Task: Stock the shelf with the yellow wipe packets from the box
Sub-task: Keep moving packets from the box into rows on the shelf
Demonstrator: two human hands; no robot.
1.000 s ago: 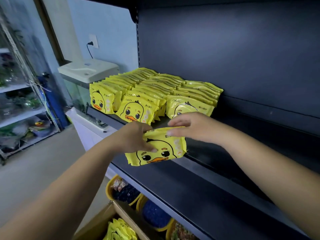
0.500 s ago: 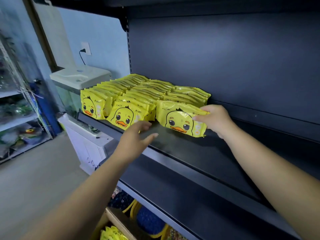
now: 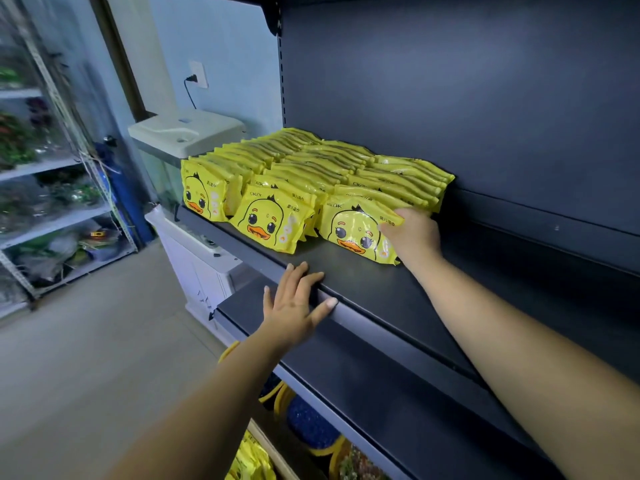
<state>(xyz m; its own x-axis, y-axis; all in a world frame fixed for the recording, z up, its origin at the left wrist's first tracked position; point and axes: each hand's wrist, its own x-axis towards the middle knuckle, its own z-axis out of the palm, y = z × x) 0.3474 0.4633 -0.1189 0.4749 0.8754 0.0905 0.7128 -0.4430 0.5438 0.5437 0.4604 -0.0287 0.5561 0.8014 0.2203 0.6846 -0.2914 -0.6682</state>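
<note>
Dark shelf point(image 3: 381, 292) held three rows of duck packets; the right hand point(image 3: 412, 237) pinched the front packet point(image 3: 353, 230) at the third row's head — released carelessly, it might tip forward. Left hand point(image 3: 294, 303) rested spread on the shelf lip.

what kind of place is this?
Probably a small shop. A dark retail-style shelf holds rows of identical yellow wipe packets, a metal rack of goods stands at left, and yellow baskets of stock sit below.
</note>
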